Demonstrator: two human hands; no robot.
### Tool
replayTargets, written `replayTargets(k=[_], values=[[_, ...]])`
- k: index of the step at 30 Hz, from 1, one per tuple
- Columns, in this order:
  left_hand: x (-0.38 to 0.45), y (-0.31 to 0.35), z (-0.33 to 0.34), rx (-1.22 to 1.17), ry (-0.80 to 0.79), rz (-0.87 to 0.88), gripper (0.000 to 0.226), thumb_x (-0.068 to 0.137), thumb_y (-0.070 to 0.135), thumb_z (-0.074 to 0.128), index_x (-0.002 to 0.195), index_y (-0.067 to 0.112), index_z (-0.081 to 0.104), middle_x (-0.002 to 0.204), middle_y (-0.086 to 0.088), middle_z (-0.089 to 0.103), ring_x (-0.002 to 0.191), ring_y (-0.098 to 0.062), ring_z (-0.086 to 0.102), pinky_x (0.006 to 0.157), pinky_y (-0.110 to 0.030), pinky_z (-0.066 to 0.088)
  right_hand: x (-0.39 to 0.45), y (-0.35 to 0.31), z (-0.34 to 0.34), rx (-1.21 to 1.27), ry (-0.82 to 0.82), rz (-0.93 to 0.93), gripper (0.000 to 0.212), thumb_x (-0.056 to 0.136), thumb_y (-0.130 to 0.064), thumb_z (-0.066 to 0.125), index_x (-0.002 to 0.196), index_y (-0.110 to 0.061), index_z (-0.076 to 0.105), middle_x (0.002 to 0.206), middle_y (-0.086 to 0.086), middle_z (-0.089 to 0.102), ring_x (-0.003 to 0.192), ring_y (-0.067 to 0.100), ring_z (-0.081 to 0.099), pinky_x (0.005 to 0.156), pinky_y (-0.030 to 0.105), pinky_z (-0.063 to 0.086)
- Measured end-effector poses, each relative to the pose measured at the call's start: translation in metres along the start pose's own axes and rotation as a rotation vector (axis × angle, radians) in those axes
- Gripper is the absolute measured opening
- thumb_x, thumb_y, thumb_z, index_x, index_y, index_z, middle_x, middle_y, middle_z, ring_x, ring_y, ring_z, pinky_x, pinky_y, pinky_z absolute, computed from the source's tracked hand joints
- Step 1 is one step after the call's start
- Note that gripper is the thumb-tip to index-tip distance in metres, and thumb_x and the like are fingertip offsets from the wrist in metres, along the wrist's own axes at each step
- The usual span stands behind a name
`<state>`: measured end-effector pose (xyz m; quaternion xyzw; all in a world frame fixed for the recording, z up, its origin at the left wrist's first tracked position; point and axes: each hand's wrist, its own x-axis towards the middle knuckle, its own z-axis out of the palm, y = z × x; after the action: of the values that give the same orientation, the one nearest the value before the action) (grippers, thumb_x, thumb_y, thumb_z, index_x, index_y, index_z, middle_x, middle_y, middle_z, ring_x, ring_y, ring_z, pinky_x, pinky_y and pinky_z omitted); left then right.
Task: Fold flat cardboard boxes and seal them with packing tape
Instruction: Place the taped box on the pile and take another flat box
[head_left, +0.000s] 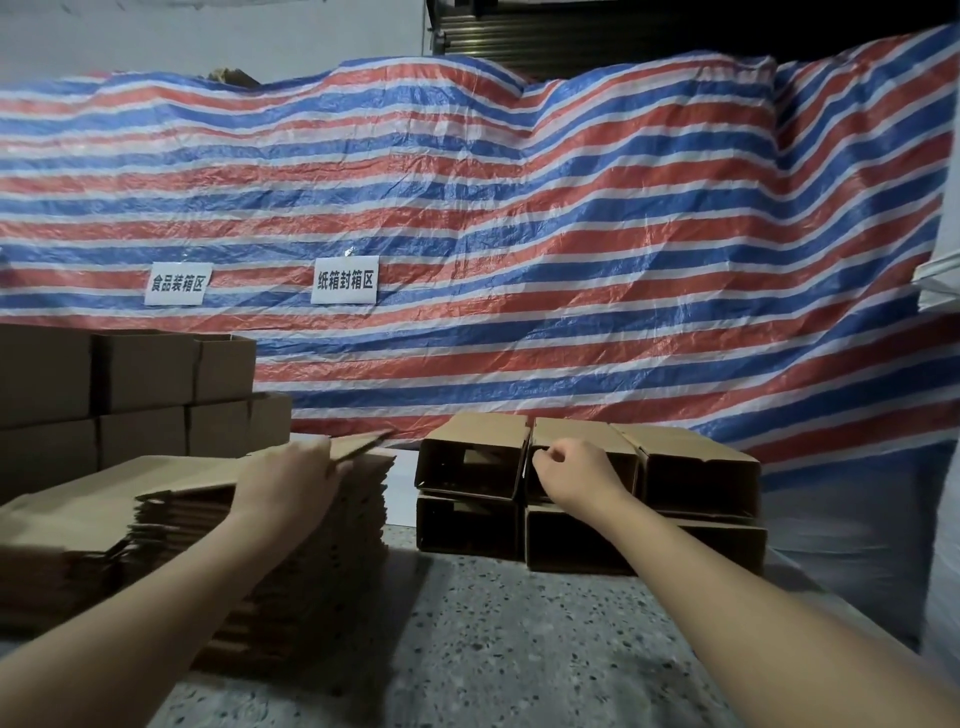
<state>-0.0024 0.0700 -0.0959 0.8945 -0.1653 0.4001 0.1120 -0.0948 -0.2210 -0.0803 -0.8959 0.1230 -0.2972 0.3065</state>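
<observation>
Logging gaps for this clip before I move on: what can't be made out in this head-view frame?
- Left hand grip on the top flat cardboard sheet: fingers hidden behind the hand, sheet motion-blurred.
- Right hand: curled at the folded boxes; whether it holds anything cannot be told.
- Packing tape: none in view.
- Flat stack: left end blurred and cut off by the frame edge.

Left hand (291, 480) grips; right hand (576, 467) curled, both arms outstretched.

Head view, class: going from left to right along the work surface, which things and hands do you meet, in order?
Stacked brown boxes → pile of flat cardboard → left hand lifting the top sheet → right hand → folded open boxes.
</observation>
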Motion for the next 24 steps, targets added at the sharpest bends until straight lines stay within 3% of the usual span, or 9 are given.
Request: replayTargets(k=[2, 6, 8, 10, 12, 14, 20, 22, 24], values=[[0.009, 0.000, -0.021, -0.155, 0.239, 0.018, 0.032, 0.088, 0.042, 0.068, 0.079, 0.011, 0.064, 0.072, -0.008, 0.067, 0.062, -0.031, 0.063, 0.055, -0.030, 0.037, 0.003, -0.004, -0.003, -0.003, 0.018, -0.010, 0.036, 0.099, -0.031, 0.050, 0.067, -0.015, 0.049, 0.069, -0.001, 0.053, 0.063, 0.015, 0.048, 0.055, 0.028, 0.037], [0.039, 0.016, -0.068, -0.434, 0.501, -0.039, 0.031, 0.086, 0.038, 0.074, 0.075, 0.010, 0.065, 0.066, -0.004, 0.059, 0.062, -0.029, 0.055, 0.061, -0.031, 0.035, 0.017, -0.024, -0.023, 0.114, 0.033, -0.013, 0.037, 0.100, -0.042, 0.047, 0.078, -0.013, 0.056, 0.075, 0.002, 0.056, 0.068, 0.016, 0.053, 0.058, 0.028, 0.037], [0.051, 0.032, -0.086, -0.467, 0.581, -0.022, 0.032, 0.087, 0.041, 0.072, 0.077, 0.011, 0.066, 0.067, 0.002, 0.054, 0.062, -0.026, 0.053, 0.061, -0.030, 0.034, 0.026, -0.036, -0.034, 0.288, 0.039, 0.018, 0.049, 0.101, -0.049, 0.043, 0.104, -0.006, 0.065, 0.096, 0.008, 0.066, 0.088, 0.020, 0.061, 0.072, 0.033, 0.042], [0.057, 0.045, -0.098, -0.537, 0.625, 0.005, 0.034, 0.087, 0.044, 0.071, 0.079, 0.011, 0.066, 0.070, 0.003, 0.055, 0.063, -0.023, 0.053, 0.061, -0.030, 0.036, 0.034, -0.044, -0.044, 0.448, 0.047, 0.073, 0.062, 0.102, -0.056, 0.039, 0.131, -0.005, 0.058, 0.122, 0.009, 0.063, 0.109, 0.023, 0.060, 0.095, 0.041, 0.046], [0.059, 0.058, -0.101, -0.646, 0.625, 0.025, 0.035, 0.086, 0.044, 0.071, 0.078, 0.011, 0.066, 0.069, 0.003, 0.058, 0.063, -0.019, 0.052, 0.059, -0.029, 0.036, 0.038, -0.046, -0.050, 0.569, 0.043, 0.132, 0.069, 0.100, -0.064, 0.037, 0.143, -0.011, 0.047, 0.141, 0.008, 0.054, 0.129, 0.028, 0.052, 0.111, 0.048, 0.039], [0.059, 0.073, -0.096, -0.767, 0.583, 0.017, 0.037, 0.086, 0.045, 0.070, 0.073, 0.011, 0.063, 0.064, 0.003, 0.057, 0.059, -0.012, 0.051, 0.053, -0.029, 0.038, 0.040, -0.041, -0.054, 0.669, 0.029, 0.147, 0.069, 0.096, -0.070, 0.036, 0.142, -0.020, 0.047, 0.143, 0.003, 0.052, 0.132, 0.027, 0.049, 0.110, 0.045, 0.036], [0.045, 0.112, -0.044, -1.174, 0.325, -0.168, 0.044, 0.084, 0.055, 0.066, 0.067, 0.015, 0.058, 0.057, 0.007, 0.057, 0.053, -0.004, 0.050, 0.046, -0.022, 0.041, 0.028, 0.019, -0.077, 0.704, 0.177, 0.159, 0.059, 0.090, -0.067, 0.057, 0.115, -0.015, 0.068, 0.106, 0.000, 0.075, 0.095, 0.021, 0.072, 0.088, 0.040, 0.056], [0.039, 0.126, -0.022, -1.258, 0.218, -0.194, 0.041, 0.084, 0.055, 0.065, 0.069, 0.017, 0.059, 0.059, 0.006, 0.059, 0.055, -0.004, 0.053, 0.048, -0.019, 0.044, 0.021, 0.039, -0.087, 0.769, 0.116, 0.171, 0.053, 0.091, -0.063, 0.059, 0.110, -0.016, 0.071, 0.097, 0.002, 0.079, 0.084, 0.020, 0.077, 0.072, 0.036, 0.058], [0.031, 0.139, -0.004, -1.270, 0.162, -0.197, 0.042, 0.087, 0.055, 0.062, 0.073, 0.016, 0.058, 0.066, -0.001, 0.061, 0.060, -0.011, 0.056, 0.053, -0.024, 0.046, 0.013, 0.057, -0.091, 0.789, 0.057, 0.181, 0.047, 0.092, -0.061, 0.059, 0.109, -0.018, 0.073, 0.099, 0.003, 0.079, 0.085, 0.020, 0.077, 0.073, 0.038, 0.057]])
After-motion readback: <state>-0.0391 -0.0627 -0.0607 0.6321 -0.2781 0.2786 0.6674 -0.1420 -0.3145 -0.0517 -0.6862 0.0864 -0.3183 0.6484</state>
